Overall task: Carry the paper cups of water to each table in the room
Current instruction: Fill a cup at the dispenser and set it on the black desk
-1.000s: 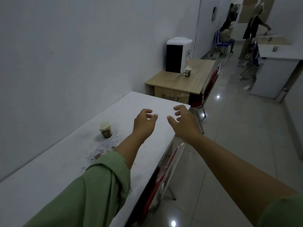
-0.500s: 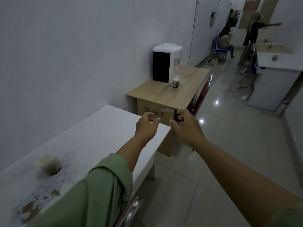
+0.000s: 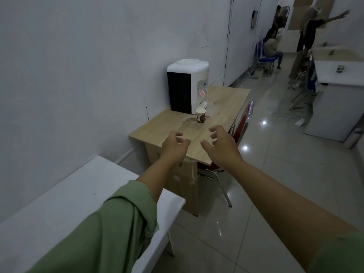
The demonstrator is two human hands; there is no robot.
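While your left hand (image 3: 174,145) and right hand (image 3: 220,146) hover empty, fingers curled loosely apart, the paper cup (image 3: 201,115) stands beyond them on the wooden worktop (image 3: 226,107), beside the water dispenser (image 3: 187,87).

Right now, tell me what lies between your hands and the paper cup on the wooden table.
In the head view, only bare tabletop with a wet patch separates the left hand and right hand from the paper cup on the wooden table.

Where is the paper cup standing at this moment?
In the head view, the paper cup stands upright on the wooden table, just in front of the water dispenser, beyond both empty hands and slightly left of the red chair.
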